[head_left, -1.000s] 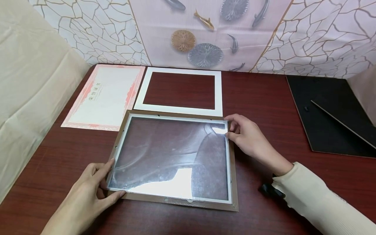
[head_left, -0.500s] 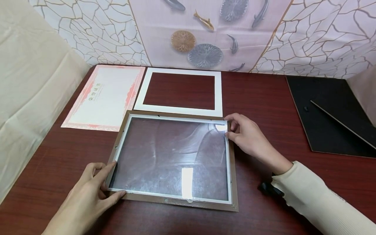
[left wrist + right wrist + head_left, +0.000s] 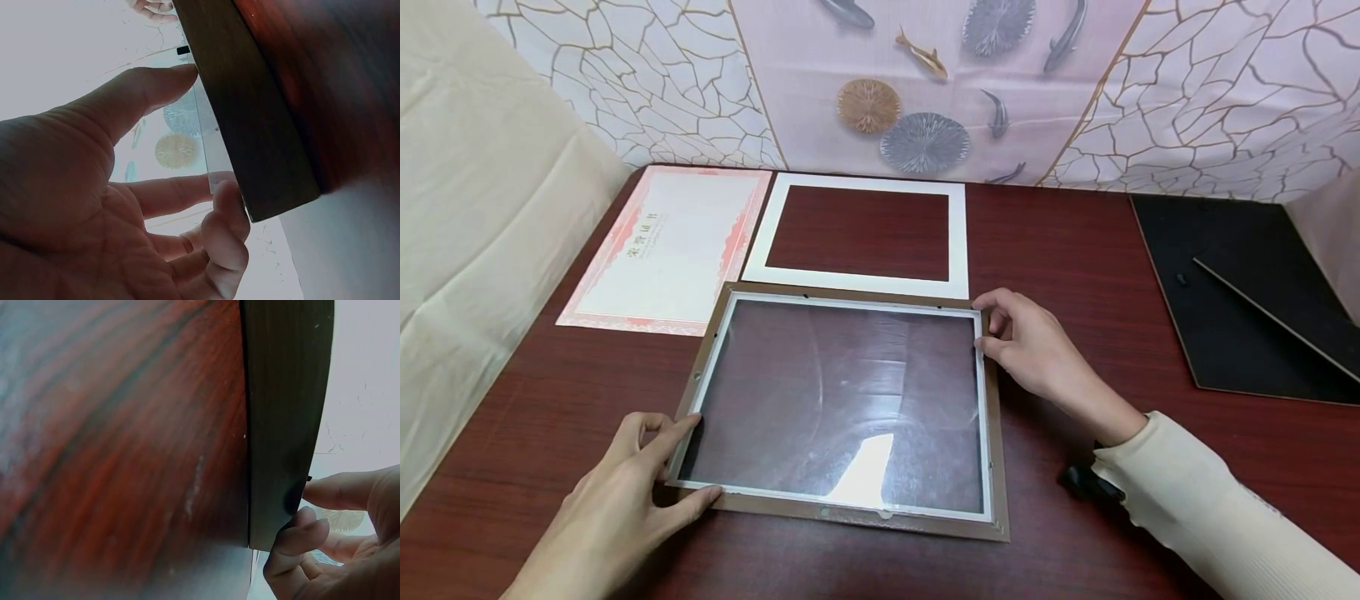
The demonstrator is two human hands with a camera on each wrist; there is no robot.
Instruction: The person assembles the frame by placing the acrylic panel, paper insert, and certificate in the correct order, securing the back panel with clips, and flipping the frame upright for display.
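Observation:
A brown picture frame (image 3: 997, 450) lies face down on the table, a clear sheet (image 3: 850, 375) set within its pale inner lip. My left hand (image 3: 617, 492) holds the sheet's near-left corner, thumb on the near edge and index finger on the left edge. In the left wrist view, a strip of the clear sheet (image 3: 205, 137) stands slightly above the frame between thumb and index finger. At the far-right corner my right hand (image 3: 1030, 350) grips the frame, index finger and thumb at its edge; in the right wrist view another finger curls against its outer side.
Behind the frame lie a white mat (image 3: 957, 242) with a cut-out window and a pink-bordered certificate (image 3: 670, 250). A black backing board (image 3: 1187, 317) with a stand leg rests at the right. Patterned cloth (image 3: 1037, 100) rises along the table's back edge.
Reflections on the clear sheet have shifted and the bright patch at its far-right corner is gone. My left index finger has slid slightly right. The frame and right hand stay put.

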